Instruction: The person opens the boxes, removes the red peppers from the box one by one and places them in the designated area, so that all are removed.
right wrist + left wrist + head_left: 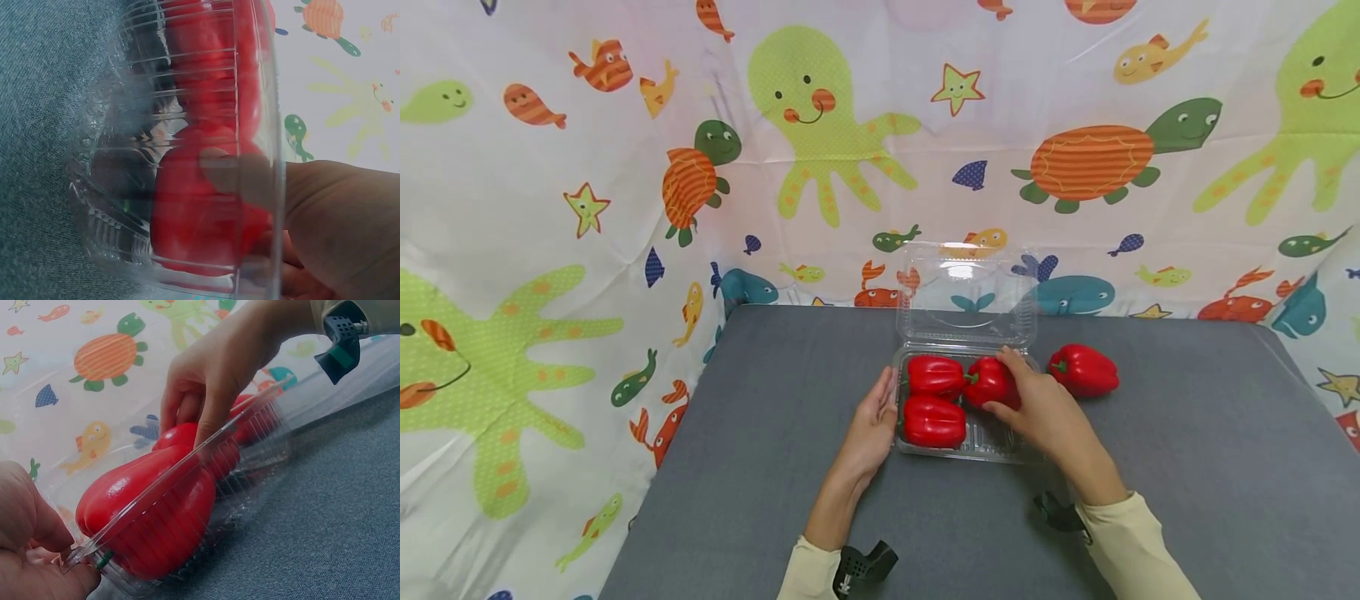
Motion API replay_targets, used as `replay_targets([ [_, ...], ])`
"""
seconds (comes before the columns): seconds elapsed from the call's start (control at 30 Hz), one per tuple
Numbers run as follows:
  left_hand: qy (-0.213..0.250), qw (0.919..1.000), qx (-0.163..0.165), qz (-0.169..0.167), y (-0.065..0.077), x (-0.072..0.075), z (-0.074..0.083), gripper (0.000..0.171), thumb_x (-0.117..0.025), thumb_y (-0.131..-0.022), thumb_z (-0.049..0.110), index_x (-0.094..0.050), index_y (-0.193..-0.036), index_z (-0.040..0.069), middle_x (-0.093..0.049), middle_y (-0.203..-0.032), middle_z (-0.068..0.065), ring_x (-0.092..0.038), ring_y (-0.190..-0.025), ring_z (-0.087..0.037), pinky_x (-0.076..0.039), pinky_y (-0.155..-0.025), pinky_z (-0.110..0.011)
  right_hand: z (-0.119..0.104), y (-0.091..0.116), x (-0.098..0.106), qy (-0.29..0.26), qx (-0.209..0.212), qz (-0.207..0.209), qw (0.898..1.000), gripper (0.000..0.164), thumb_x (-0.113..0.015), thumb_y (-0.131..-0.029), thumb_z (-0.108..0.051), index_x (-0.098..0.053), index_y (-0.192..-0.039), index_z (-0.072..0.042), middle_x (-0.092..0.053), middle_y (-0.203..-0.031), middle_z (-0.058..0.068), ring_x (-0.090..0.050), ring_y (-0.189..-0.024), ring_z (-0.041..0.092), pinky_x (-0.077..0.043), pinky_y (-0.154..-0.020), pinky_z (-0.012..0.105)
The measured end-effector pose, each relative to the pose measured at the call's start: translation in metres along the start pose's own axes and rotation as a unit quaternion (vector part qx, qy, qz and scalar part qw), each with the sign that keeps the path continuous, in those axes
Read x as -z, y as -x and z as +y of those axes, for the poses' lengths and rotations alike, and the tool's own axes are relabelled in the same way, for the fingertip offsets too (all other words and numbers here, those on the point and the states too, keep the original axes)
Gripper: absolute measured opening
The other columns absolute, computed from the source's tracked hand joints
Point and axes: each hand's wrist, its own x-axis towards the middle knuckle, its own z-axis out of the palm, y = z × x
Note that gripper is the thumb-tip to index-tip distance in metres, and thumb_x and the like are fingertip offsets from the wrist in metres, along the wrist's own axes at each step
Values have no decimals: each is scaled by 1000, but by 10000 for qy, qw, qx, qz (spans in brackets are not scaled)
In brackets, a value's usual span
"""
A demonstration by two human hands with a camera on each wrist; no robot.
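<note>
A clear plastic clamshell container (pixel 992 450) stands on the grey table with its lid (pixel 967 300) raised at the back. Inside lie two red bell peppers on the left, one behind (pixel 935 376) and one in front (pixel 934 422). My right hand (pixel 1047 412) reaches into the tray and grips a third red bell pepper (pixel 988 382) at the back right, thumb and fingers on either side of it. My left hand (pixel 872 421) holds the container's left edge; in the left wrist view its thumb and fingers (pixel 50 575) pinch the rim near a green stem.
Another red bell pepper (pixel 1083 370) lies on the grey table (pixel 1187 467) just right of the container. Behind the table hangs a white curtain (pixel 865 75) printed with sea animals. Each wrist wears a black camera mount (pixel 868 564).
</note>
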Motion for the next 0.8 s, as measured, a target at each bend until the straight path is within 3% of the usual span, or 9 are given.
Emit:
replay_targets([
  [0.3, -57, 10000, 18, 6, 2, 0, 0, 65, -34, -108, -8, -12, -169, 2, -20, -175, -11, -17, -162, -22, -17, -129, -38, 0, 0, 3, -286, -143, -112, 9994, 91, -93, -82, -26, -46, -155, 1, -71, -126, 28, -73, -105, 46, -60, -91, 61],
  [0.8, -66, 10000, 48, 34, 0, -1, 0, 65, -34, -109, -7, -12, -169, 2, -19, -176, -11, -16, -162, -23, -16, -130, -39, 6, 0, 7, -609, -106, -121, 9980, 86, -92, -84, -26, -46, -153, -2, -69, -130, 27, -71, -110, 47, -60, -91, 61],
])
